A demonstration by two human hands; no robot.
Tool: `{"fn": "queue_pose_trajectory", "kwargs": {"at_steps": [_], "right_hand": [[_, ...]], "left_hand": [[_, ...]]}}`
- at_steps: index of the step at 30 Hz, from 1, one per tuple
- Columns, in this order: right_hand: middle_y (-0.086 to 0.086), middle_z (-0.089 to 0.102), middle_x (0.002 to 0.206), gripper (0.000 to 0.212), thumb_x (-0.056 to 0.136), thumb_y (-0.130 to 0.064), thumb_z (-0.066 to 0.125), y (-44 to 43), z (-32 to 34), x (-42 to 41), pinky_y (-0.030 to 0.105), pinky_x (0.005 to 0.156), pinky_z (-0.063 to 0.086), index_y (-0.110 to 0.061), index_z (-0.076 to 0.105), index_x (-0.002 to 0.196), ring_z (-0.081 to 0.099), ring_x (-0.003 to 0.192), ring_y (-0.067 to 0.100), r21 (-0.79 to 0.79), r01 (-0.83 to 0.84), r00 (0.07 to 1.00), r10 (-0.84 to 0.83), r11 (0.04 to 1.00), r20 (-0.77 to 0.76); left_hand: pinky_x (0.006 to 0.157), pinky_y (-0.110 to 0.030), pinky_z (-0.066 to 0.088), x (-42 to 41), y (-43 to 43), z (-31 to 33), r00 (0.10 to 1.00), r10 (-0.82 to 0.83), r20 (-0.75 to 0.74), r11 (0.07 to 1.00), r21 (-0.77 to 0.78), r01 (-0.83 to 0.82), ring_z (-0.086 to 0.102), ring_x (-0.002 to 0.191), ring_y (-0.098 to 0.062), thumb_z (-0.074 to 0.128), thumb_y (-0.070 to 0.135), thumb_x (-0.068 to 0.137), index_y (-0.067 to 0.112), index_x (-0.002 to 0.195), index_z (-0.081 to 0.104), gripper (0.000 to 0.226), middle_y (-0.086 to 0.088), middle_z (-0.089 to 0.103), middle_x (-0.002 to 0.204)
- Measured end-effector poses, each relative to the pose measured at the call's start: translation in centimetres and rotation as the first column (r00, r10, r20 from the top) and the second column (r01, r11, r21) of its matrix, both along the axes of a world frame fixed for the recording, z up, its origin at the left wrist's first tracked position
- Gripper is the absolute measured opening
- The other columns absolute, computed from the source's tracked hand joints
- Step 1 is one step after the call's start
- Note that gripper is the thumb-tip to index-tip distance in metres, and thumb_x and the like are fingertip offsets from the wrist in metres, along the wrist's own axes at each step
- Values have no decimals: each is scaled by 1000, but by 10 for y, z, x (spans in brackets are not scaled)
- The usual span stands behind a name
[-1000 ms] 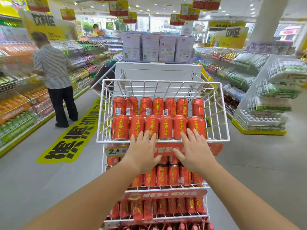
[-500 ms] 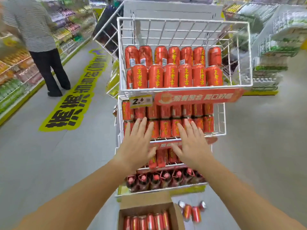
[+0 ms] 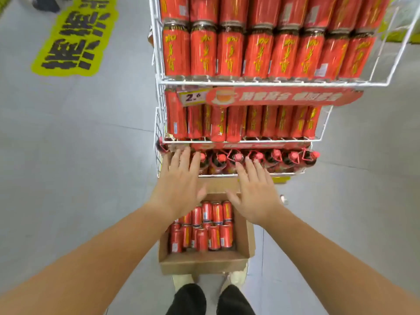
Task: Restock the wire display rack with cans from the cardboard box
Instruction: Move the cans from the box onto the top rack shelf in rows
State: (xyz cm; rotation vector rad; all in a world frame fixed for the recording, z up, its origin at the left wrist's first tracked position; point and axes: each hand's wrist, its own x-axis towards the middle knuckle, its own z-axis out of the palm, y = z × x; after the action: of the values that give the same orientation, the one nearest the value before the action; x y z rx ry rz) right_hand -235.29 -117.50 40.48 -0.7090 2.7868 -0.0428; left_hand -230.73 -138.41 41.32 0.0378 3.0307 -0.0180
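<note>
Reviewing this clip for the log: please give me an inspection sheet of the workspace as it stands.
Surface: grey shop floor.
Job's things: open cardboard box of upright red cans on the floor; wire display rack well filled with cans, bottles on the lower tier.
Clutter: small object, unclear, on the floor.
Grippers: left hand and right hand open, empty, above the box.
Cables: nothing seen.
Surroundings: yellow floor sticker.

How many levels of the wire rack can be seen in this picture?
3: top basket of cans, middle basket of cans under the price tag, bottom shelf of bottles. More may be hidden.
</note>
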Motion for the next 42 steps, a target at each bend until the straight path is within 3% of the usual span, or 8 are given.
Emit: {"fn": "queue_pose_trajectory", "kwargs": {"at_steps": [4,9,14,18,22,29,35,42], "right_hand": [[19,19,163,87,90,-65,15,5,-79,12,50,123,14,-12,19,158,14,152,37,58,-29,997,24,998,78],[14,9,166,79,97,-63,25,15,-182,32,54,122,9,-16,7,159,3,153,33,128,-60,974,30,990,226],[9,7,167,79,97,-64,29,27,-288,57,47,124,11,-21,5,159,6,153,30,119,-31,944,-9,992,329],[10,10,167,80,98,-61,33,31,-364,70,46,124,16,-19,2,159,8,153,30,122,-13,902,-41,992,430],[7,18,165,81,98,-61,38,29,-427,81,43,120,23,-19,4,159,16,152,27,133,15,862,-80,991,500],[6,31,157,83,97,-57,45,26,-506,84,43,112,36,-18,6,158,32,142,27,178,68,787,-162,982,595],[7,49,142,59,94,-35,64,18,-546,82,44,110,42,-15,37,142,47,132,27,112,313,689,-306,943,657],[13,65,127,43,88,-25,73,-4,-569,75,36,94,49,-8,58,125,62,115,32,195,533,575,-522,823,630]], "left_hand": [[115,-60,29,18,-5,-82,988,55,146,998,-24,-52,30,145,-43,41,58,91,6,155,31,83,-24,31,159],[106,-58,40,49,-6,-184,956,123,268,992,-12,-124,47,131,-45,33,56,84,-2,145,45,84,-29,48,145],[119,-47,27,84,1,-286,887,209,412,966,52,-252,25,149,-35,45,55,97,12,159,17,81,-15,24,163],[111,-45,40,104,7,-360,846,275,456,928,102,-357,39,140,-31,46,58,95,13,156,16,81,-12,36,154],[103,-43,48,117,8,-425,728,381,570,857,76,-509,43,137,-28,53,63,93,17,157,11,90,-8,36,153],[110,-47,41,125,0,-507,489,485,724,670,51,-741,43,138,-32,70,48,89,18,159,2,102,-13,33,154],[100,-45,51,126,-2,-551,324,560,762,483,17,-875,59,122,-35,74,30,90,8,146,26,77,-18,53,137],[104,-41,46,132,-6,-572,302,594,746,458,-4,-889,57,124,-32,79,28,86,6,140,43,69,-16,54,137]]}}
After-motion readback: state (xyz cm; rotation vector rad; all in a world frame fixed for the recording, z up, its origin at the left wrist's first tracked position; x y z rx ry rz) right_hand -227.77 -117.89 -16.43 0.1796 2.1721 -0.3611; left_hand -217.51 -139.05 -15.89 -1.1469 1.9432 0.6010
